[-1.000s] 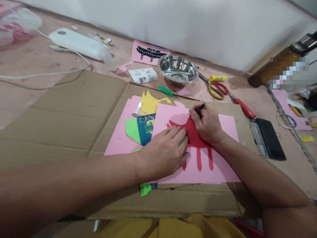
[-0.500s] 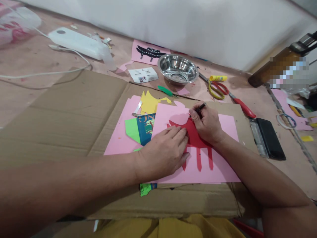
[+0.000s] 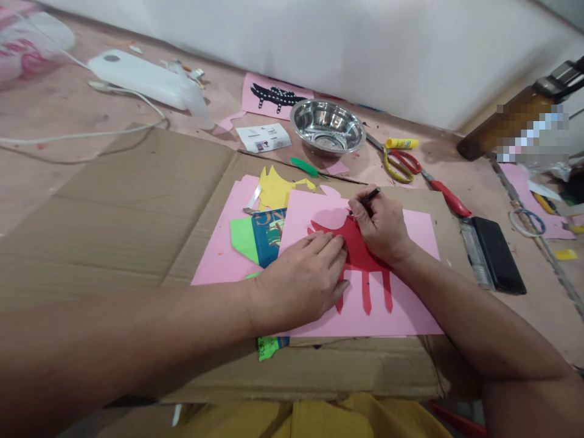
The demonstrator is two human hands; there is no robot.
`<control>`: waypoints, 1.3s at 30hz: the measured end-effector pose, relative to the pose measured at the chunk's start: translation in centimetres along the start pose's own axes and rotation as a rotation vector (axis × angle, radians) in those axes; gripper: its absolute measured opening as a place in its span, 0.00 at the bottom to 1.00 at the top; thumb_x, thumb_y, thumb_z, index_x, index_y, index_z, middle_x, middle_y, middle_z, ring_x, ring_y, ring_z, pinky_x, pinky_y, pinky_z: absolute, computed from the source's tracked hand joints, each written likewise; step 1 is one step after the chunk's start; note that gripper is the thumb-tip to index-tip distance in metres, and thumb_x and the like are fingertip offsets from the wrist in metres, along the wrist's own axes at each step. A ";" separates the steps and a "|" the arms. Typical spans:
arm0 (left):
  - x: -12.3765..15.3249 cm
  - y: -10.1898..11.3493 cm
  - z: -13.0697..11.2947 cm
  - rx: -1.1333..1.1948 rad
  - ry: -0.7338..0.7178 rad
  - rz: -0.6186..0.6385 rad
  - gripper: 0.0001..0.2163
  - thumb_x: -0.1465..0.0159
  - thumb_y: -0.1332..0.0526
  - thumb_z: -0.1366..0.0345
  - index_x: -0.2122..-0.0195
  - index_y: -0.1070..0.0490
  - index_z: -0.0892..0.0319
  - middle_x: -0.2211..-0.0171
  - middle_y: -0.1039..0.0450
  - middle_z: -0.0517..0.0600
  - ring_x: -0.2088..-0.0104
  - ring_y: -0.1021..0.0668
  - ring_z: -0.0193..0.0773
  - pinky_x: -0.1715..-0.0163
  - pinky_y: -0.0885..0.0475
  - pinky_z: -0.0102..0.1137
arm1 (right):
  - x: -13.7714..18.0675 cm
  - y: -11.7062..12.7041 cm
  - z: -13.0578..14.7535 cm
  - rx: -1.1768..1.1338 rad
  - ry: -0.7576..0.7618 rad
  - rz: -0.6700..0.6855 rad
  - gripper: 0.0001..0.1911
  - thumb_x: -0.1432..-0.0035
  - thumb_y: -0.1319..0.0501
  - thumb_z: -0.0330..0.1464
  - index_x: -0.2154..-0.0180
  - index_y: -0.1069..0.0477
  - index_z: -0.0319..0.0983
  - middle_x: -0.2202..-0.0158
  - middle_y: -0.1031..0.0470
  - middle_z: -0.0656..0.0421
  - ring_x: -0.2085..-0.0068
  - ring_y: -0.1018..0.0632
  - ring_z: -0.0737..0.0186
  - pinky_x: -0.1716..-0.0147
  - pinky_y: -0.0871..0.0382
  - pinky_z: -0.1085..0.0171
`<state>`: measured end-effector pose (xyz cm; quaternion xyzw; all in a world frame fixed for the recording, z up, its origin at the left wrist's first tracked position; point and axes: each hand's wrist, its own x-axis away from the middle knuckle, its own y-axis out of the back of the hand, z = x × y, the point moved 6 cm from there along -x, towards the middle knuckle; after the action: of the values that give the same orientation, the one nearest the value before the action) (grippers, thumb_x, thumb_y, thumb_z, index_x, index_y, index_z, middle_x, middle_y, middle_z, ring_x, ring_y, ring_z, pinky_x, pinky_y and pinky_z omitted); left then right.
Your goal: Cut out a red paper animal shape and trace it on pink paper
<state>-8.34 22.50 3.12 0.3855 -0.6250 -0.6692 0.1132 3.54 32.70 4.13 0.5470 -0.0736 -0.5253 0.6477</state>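
Note:
A red paper animal cutout with several thin legs lies on a pink sheet of paper. My left hand rests flat over the cutout's left part, fingers stretched out, pressing it to the sheet. In my right hand is a dark pen, gripped between thumb and fingers. Its tip end meets the cutout's upper edge, though the fingers partly hide the contact. Beneath the sheet's left side lie more pink paper, a yellow paper cutout and a green and blue printed piece.
Brown cardboard covers the work surface. Behind it stands a steel bowl. To the right lie scissors, a yellow glue stick, a red-handled tool, a black case and a brown bottle.

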 end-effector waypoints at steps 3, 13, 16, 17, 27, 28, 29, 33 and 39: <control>0.0 0.1 0.0 -0.004 -0.004 -0.013 0.19 0.30 0.45 0.60 0.48 0.27 0.72 0.48 0.25 0.65 0.51 0.23 0.50 0.46 0.29 0.42 | 0.0 0.1 0.0 0.000 0.004 -0.015 0.10 0.33 0.46 0.38 0.65 0.33 0.40 0.72 0.26 0.58 0.71 0.26 0.60 0.69 0.35 0.62; 0.0 0.0 0.0 -0.003 -0.008 -0.021 0.19 0.30 0.44 0.60 0.49 0.26 0.73 0.48 0.25 0.66 0.51 0.23 0.51 0.46 0.28 0.42 | -0.1 0.1 0.0 0.004 0.016 -0.012 0.11 0.32 0.46 0.39 0.65 0.33 0.41 0.72 0.27 0.58 0.72 0.27 0.60 0.70 0.36 0.62; 0.0 0.0 0.0 -0.003 -0.003 -0.019 0.19 0.30 0.44 0.60 0.49 0.26 0.72 0.48 0.25 0.66 0.51 0.23 0.51 0.47 0.28 0.42 | -0.1 0.1 0.1 -0.001 0.028 -0.006 0.12 0.32 0.47 0.39 0.66 0.33 0.41 0.73 0.27 0.58 0.72 0.27 0.61 0.70 0.36 0.62; 0.0 0.0 0.0 -0.001 -0.001 -0.016 0.19 0.30 0.44 0.60 0.49 0.26 0.72 0.48 0.25 0.66 0.51 0.23 0.51 0.47 0.28 0.42 | -0.1 0.0 0.1 -0.003 0.027 0.001 0.12 0.32 0.47 0.39 0.66 0.33 0.41 0.73 0.27 0.58 0.72 0.27 0.61 0.70 0.36 0.62; 0.0 0.0 0.0 -0.007 -0.003 -0.014 0.19 0.30 0.45 0.60 0.49 0.26 0.72 0.49 0.25 0.65 0.51 0.23 0.51 0.47 0.28 0.42 | -0.2 0.1 0.2 -0.019 0.031 0.013 0.10 0.33 0.46 0.37 0.67 0.34 0.41 0.74 0.28 0.59 0.73 0.28 0.61 0.70 0.36 0.62; 0.0 0.0 0.0 -0.004 -0.002 -0.011 0.19 0.30 0.45 0.60 0.49 0.26 0.72 0.49 0.25 0.65 0.51 0.23 0.51 0.47 0.28 0.42 | -0.2 0.1 0.3 -0.020 0.034 0.014 0.10 0.33 0.46 0.38 0.66 0.34 0.40 0.74 0.28 0.59 0.73 0.27 0.61 0.70 0.35 0.62; -0.1 0.0 0.0 -0.001 -0.001 -0.006 0.19 0.30 0.44 0.60 0.49 0.26 0.72 0.49 0.25 0.65 0.51 0.23 0.51 0.47 0.28 0.42 | -0.2 0.1 0.3 -0.022 0.034 0.016 0.10 0.33 0.46 0.38 0.66 0.33 0.40 0.73 0.28 0.59 0.72 0.27 0.61 0.70 0.35 0.62; -0.1 0.0 0.0 0.014 0.002 0.004 0.19 0.30 0.43 0.59 0.49 0.27 0.72 0.49 0.25 0.67 0.50 0.23 0.51 0.47 0.28 0.43 | -0.1 0.0 0.1 -0.030 0.014 0.021 0.11 0.33 0.46 0.39 0.66 0.33 0.40 0.74 0.29 0.59 0.73 0.28 0.61 0.70 0.35 0.62; -0.1 -0.1 0.0 0.021 0.007 0.003 0.19 0.31 0.43 0.59 0.49 0.26 0.72 0.49 0.25 0.67 0.50 0.23 0.51 0.47 0.28 0.43 | 0.0 0.0 0.2 -0.025 0.027 0.016 0.15 0.32 0.47 0.42 0.65 0.31 0.39 0.72 0.27 0.57 0.72 0.28 0.61 0.70 0.35 0.62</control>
<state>-8.26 22.54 3.10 0.3878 -0.6325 -0.6610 0.1123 3.34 32.56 4.20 0.5453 -0.0627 -0.5136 0.6595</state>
